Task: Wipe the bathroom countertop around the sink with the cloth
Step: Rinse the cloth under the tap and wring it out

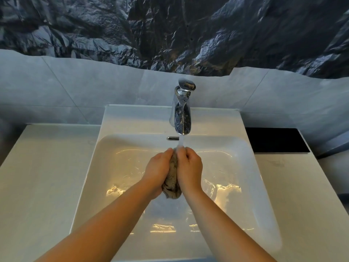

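Cloth [173,178] bunched between both hands, over sink [245,167].

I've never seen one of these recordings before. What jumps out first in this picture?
Most striking are the two hands, left hand and right hand, meeting in the middle and squeezing a bunched brownish cloth between them. They hold it under water running from the shiny tap, over the white sink. Behind, crumpled dark plastic sheeting covers the upper wall.
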Motion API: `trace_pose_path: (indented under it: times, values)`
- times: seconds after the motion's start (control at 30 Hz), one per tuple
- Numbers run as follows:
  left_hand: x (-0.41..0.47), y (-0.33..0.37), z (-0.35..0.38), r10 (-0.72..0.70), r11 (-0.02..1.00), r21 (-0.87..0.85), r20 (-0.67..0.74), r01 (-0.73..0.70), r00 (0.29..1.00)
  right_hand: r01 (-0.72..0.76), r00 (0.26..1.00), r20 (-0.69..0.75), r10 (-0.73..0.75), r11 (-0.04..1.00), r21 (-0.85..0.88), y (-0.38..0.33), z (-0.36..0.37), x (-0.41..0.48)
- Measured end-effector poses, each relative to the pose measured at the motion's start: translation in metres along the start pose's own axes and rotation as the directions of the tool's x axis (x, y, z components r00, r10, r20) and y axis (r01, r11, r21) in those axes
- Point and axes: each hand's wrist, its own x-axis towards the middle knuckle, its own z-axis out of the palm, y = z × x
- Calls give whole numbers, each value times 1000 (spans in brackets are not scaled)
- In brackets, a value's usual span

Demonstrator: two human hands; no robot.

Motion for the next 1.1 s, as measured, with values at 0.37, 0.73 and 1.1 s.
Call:
trace_pose_path:
  times: [0.37,0.73,1.1]
  values:
    - [8,22,-14,89,973,-209,-35,-94,995,-651,741,483,466,674,350,24,-25,-7]
    - [15,13,-40,135,978,-128,-210,-165,968,-415,886,328,329,877,242,23,-15,-19]
    - [5,-4,-3,-20,995,102,-9,21,1000,-6,997,-75,23,976,219,-15,-5,10]
